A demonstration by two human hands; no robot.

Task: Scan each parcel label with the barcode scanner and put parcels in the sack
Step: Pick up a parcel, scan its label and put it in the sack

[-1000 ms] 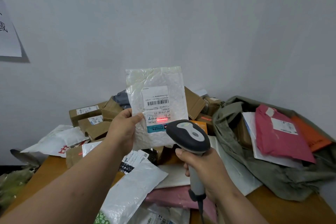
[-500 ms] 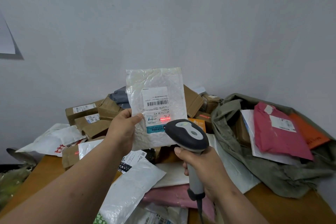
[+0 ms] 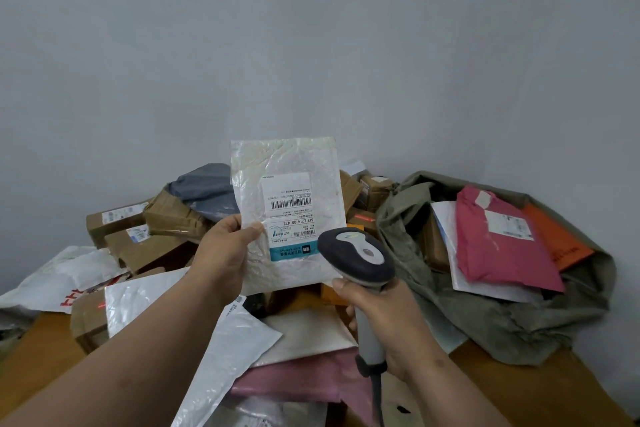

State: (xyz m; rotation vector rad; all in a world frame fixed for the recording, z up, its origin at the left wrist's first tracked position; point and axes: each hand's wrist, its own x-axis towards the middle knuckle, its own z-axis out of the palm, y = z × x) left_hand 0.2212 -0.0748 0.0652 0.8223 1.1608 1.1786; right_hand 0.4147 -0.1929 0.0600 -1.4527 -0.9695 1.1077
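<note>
My left hand [image 3: 225,253] holds a white bubble-mailer parcel [image 3: 289,163] upright by its left edge, its label [image 3: 289,208] with barcodes facing me upside down. My right hand [image 3: 384,319] grips the handle of a grey barcode scanner [image 3: 356,256], whose head sits just in front of the parcel's lower right corner. No red scan line shows on the label; red light falls on a box [image 3: 362,218] behind. The olive sack [image 3: 502,322] lies open at the right with a pink parcel [image 3: 498,246], a white one and an orange one inside.
Brown cartons [image 3: 156,246] and a grey bag [image 3: 204,191] are piled at the back of the wooden table [image 3: 41,357]. White mailers [image 3: 228,350] and a pink mailer [image 3: 298,378] lie in front. Walls close the back and right.
The red scan line that lay on the label has gone from it. The parcel and scanner stay at nearly the same spot; the view has shifted slightly.
</note>
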